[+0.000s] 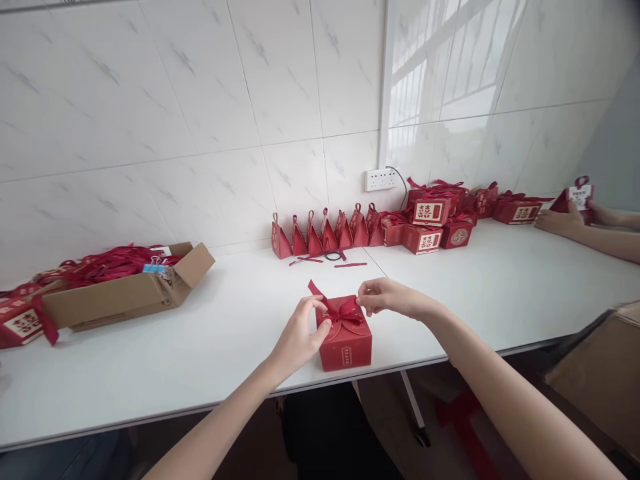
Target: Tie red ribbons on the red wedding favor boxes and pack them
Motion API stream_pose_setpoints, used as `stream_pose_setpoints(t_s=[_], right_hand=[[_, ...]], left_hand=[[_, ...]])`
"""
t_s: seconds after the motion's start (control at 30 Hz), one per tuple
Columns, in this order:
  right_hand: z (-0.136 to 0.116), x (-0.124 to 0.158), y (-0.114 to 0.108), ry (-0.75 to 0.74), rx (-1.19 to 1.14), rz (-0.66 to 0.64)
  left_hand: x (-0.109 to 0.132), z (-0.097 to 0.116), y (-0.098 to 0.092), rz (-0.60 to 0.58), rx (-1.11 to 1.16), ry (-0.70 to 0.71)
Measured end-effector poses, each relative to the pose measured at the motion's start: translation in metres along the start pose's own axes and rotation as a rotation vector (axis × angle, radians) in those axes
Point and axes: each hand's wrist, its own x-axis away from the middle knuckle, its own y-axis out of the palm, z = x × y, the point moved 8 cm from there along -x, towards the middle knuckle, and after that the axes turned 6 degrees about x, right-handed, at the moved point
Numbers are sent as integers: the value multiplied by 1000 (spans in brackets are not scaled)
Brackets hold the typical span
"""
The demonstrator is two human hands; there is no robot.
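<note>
A red gift box [346, 352] with gold printing stands near the front edge of the white table, its top flaps folded together. Across its top lies a dark red ribbon [345, 311] tied in a bow, one tail sticking up at the back left. My left hand [303, 331] is at the box's left side, thumb and fingers curled round the left part of the bow. From the right, my right hand [386, 297] pinches the bow's right loop between thumb and forefinger.
Behind the box stand several small red triangular boxes [327, 239], with ribbon scraps [350, 265] before them. Stacked red boxes [423, 239] are at the back right. A cardboard carton [120, 303] of ribbons stands left. Another person's hands [567, 220] hold a red box far right.
</note>
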Motion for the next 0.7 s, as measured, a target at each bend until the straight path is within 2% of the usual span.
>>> stream_pose_setpoints(t_s=[0.17,0.27,0.37,0.47,0.53,0.57,0.7], right_hand=[[-5,-28,-4,-69,-133,61],[0,-45,-3,-67,-19,91],[6,-53,-8,-20,141,182],[5,-39,-17,-8,215,358],[-3,-17,-22,-45,296,499],[-8,-4,-21,-68,348,528],[-14,27,3,-114,494,388]], left_hand=[[0,5,7,-74,23,76],[-1,5,12,-139,-30,75],[-1,2,15,-193,-72,44],[-1,-1,16,-215,-69,26],[-2,-3,15,-219,-62,18],[-2,-3,15,-219,-59,14],[-2,-4,16,-202,-46,15]])
